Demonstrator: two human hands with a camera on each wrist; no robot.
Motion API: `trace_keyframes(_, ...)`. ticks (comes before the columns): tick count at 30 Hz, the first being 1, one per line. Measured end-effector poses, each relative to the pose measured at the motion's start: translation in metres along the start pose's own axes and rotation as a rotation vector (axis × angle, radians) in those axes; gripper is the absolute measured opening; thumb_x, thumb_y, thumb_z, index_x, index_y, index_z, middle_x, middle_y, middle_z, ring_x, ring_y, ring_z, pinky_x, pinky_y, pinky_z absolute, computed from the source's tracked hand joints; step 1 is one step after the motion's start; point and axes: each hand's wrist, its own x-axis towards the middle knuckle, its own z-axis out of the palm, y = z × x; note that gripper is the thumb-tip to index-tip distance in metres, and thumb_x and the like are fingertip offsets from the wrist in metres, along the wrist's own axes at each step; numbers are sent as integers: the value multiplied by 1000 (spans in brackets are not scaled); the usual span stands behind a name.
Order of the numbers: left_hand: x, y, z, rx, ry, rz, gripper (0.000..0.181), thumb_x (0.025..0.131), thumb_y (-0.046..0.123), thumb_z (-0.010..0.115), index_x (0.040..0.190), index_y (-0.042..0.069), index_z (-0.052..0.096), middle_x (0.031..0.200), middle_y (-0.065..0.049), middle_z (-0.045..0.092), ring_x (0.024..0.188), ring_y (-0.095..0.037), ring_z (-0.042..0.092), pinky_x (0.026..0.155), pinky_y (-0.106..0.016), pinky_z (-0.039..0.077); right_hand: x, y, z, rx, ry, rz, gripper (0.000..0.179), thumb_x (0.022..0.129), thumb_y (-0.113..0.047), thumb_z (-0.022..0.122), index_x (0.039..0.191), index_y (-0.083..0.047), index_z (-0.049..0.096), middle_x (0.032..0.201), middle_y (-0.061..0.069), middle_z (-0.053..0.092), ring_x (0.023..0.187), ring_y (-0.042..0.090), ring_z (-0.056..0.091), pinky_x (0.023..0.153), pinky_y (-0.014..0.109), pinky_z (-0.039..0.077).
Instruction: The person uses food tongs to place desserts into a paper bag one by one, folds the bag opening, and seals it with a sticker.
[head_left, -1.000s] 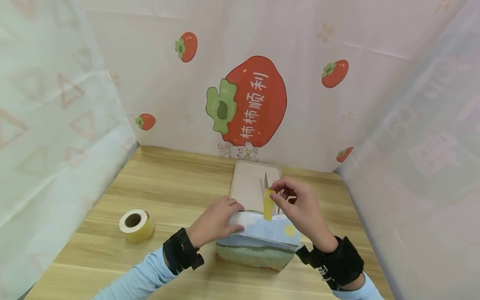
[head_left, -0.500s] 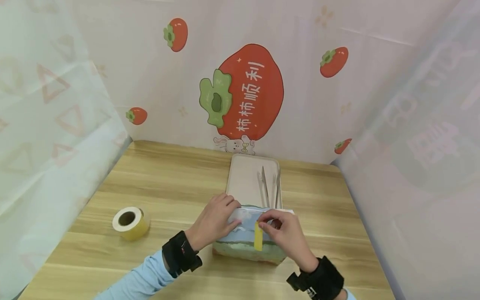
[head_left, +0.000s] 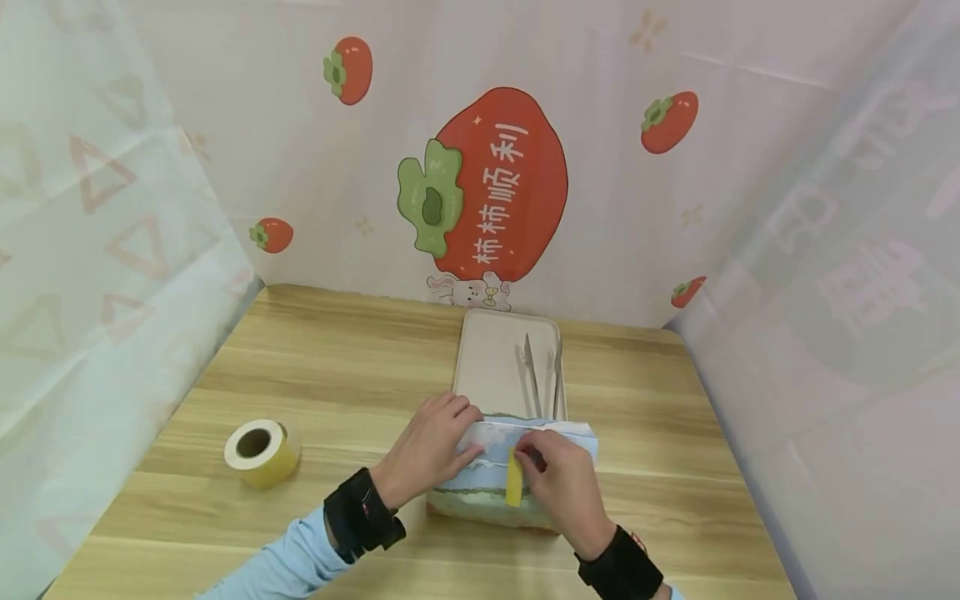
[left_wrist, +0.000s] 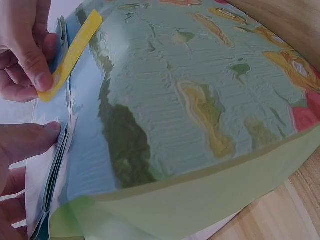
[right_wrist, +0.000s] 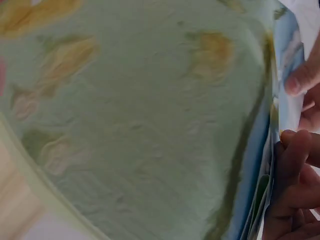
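Observation:
A package in painted landscape paper point(head_left: 480, 506), blue at the top and green below, stands before me with its upper edge folded over. My left hand point(head_left: 429, 442) holds the fold at its left part; the left wrist view shows the thumb point(left_wrist: 37, 140) on the folded layers and fingers on the other side. Between thumb and fingertips, my right hand point(head_left: 566, 483) pinches one end of a short yellow tape strip point(head_left: 513, 483). The strip's free end hangs over the fold toward the painted front. In the right wrist view the strip is mostly hidden behind fingers.
Off to the left stands a roll of yellow tape point(head_left: 270, 462) with a white side. Behind the package lies a pale tray point(head_left: 483, 358), partly hidden, with slim pointed metal tools point(head_left: 532, 375) on it. Printed cloth point(head_left: 315, 167) surrounds the wooden table point(head_left: 352, 358).
My right hand has brought the tape strip down and toward me, from above the package's back edge to its front fold. The left hand stays on the fold.

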Motion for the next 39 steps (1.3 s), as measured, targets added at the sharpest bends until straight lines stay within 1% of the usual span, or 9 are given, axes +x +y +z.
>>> trace_keyframes(4,1,-1,1,4,-2,14,31,83,32,80,105,14,67,98,2,66,92,-16,56,79,-33,48,-2,1,4,-125,58,-88,26,71,-2,86,82,-11,64,76,-2,63,65,4,58,57,16,47)
trace_keyframes(9,2,-4,3,9,1,33,30,84,32,79,104,15,67,98,2,65,91,-15,56,80,-33,48,-2,6,6,-265,108,-161,36,70,-10,88,81,-11,54,69,-6,50,52,3,43,47,15,33)
trace_keyframes(12,2,-5,3,5,0,39,29,84,32,79,104,15,66,97,2,65,91,-16,55,78,-32,47,-2,10,8,-279,90,-219,32,72,-9,86,81,-13,55,70,-6,48,51,3,40,46,15,30)
trace_keyframes(16,2,-6,4,-3,3,41,30,84,32,79,104,14,66,98,2,64,91,-16,55,78,-32,47,-3,14,8,-267,45,-297,23,73,-4,84,82,-15,66,75,-5,54,54,3,47,47,15,35)
trace_keyframes(24,2,-6,4,4,-9,41,31,85,32,78,106,14,65,100,2,64,93,-17,56,76,-32,45,-10,18,3,-313,-5,-313,25,74,-17,85,94,-18,70,76,-6,51,56,3,42,47,13,29)
trace_keyframes(27,2,-5,3,5,-17,37,32,84,32,79,106,14,65,100,2,65,94,-17,56,78,-32,46,-16,22,5,-364,25,-361,25,83,-29,78,102,-17,67,77,-4,51,61,8,45,46,16,32)
trace_keyframes(29,2,-5,3,4,-20,38,32,84,32,79,107,14,65,101,2,65,95,-17,56,78,-33,47,-20,24,7,-389,61,-387,24,92,-36,67,105,-16,67,79,-1,53,66,12,46,47,18,35)
trace_keyframes(32,2,-5,3,2,-21,38,32,84,32,79,107,14,65,101,2,65,95,-17,56,79,-33,47,-24,27,9,-402,97,-394,34,97,-45,54,108,-16,66,83,1,53,70,16,45,47,20,35)
trace_keyframes(39,1,-6,5,4,-14,37,32,84,32,79,106,14,65,100,2,65,95,-17,57,77,-32,46,-28,28,8,-427,80,-390,56,71,-49,77,114,-15,66,87,2,53,73,17,43,52,22,37)
